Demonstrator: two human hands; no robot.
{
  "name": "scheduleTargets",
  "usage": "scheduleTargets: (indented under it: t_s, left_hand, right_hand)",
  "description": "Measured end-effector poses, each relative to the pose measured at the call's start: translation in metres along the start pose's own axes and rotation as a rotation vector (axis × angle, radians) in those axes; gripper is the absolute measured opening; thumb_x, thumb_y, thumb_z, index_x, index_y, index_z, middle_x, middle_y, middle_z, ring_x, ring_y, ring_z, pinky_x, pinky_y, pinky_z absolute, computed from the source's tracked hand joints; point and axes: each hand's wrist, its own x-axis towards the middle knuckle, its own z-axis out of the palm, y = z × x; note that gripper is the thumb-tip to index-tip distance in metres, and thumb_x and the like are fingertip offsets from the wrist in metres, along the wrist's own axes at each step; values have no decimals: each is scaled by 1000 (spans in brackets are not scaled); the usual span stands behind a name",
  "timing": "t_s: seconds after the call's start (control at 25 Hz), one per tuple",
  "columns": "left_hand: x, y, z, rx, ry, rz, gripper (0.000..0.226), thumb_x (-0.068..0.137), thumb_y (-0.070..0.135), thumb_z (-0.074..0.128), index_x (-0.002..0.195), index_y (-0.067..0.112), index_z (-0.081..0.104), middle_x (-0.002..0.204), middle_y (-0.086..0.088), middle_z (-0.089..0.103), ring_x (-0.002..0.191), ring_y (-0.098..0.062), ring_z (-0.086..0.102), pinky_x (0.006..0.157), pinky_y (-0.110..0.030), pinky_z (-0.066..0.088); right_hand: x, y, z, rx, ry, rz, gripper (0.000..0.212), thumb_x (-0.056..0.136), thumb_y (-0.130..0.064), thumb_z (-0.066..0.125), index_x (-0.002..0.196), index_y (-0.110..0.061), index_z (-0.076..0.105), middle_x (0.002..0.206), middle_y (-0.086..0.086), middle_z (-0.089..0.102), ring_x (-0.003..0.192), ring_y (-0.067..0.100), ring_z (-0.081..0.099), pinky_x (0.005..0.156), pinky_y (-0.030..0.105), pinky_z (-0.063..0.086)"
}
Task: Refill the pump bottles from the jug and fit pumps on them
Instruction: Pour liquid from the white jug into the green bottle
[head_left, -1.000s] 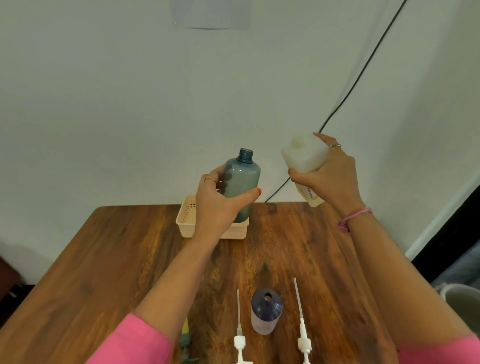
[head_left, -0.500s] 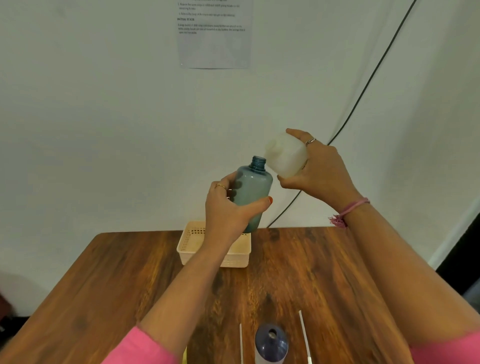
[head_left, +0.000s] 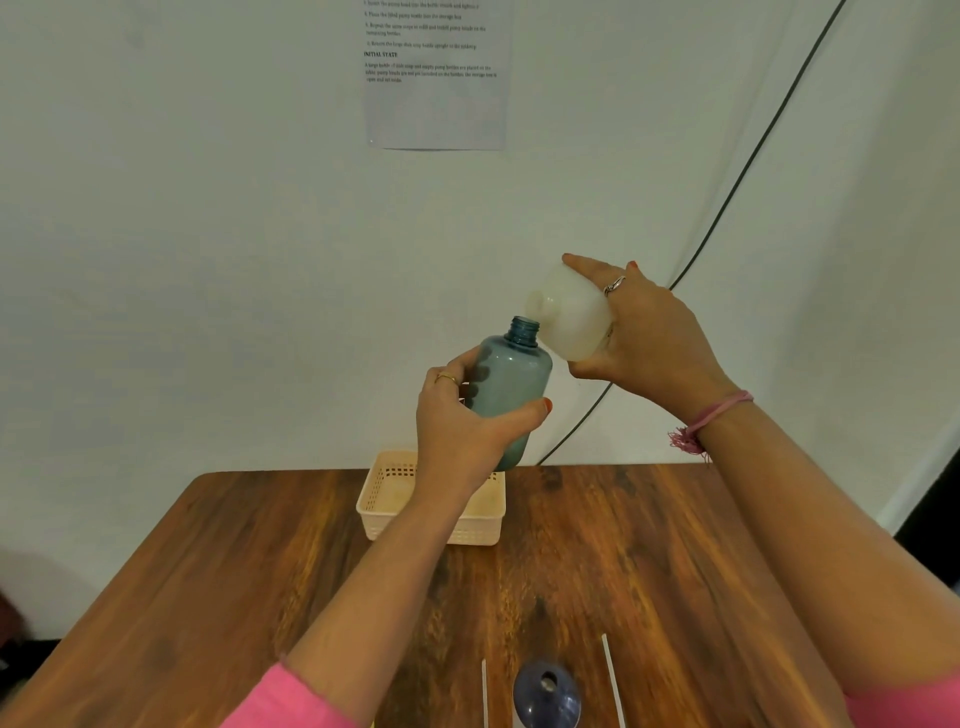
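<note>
My left hand (head_left: 462, 426) grips a translucent blue bottle (head_left: 511, 384) by its lower body, held upright in the air above the table with its threaded neck uncapped. My right hand (head_left: 641, 338) holds a white jug (head_left: 569, 314) tipped sideways, its spout just above and right of the blue bottle's mouth. No liquid stream is visible. A second, dark blue bottle (head_left: 545, 699) stands open-topped at the near table edge. Two white pump tubes lie on either side of it: one on its left (head_left: 484, 693), one on its right (head_left: 612, 678); their pump heads are out of frame.
A cream perforated basket (head_left: 376, 501) sits at the back middle of the wooden table (head_left: 218, 582), below the held bottle. A black cable (head_left: 748, 161) runs down the white wall behind my right hand. A printed sheet (head_left: 434, 78) is taped on the wall.
Both hands have come together: the jug tipped further over and its spout closed in on the blue bottle's mouth. The view tilted upward, so the table items slid down the frame.
</note>
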Motion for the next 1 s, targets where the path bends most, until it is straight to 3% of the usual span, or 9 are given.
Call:
scheduleTargets:
  t_s: [0.6,1.0]
  left_hand:
    - [-5,-1,1,-23,11,-2,77,60,27,89,121,36,44,116,9,48,102,-8,52,78,-24,54]
    - [-5,-1,-1,-25,16,4,75,60,27,89,117,39,41,115,9,48,98,-4,51,76,-22,53]
  right_hand:
    - [3,7,-2,-108,30,-150,99,59,-21,86,143,-16,35,139,8,50,130,26,45,113,37,13]
    - [5,3,-5,-143,57,-211,100,56,-18,88,142,-11,37,139,12,50,129,30,46,111,41,14]
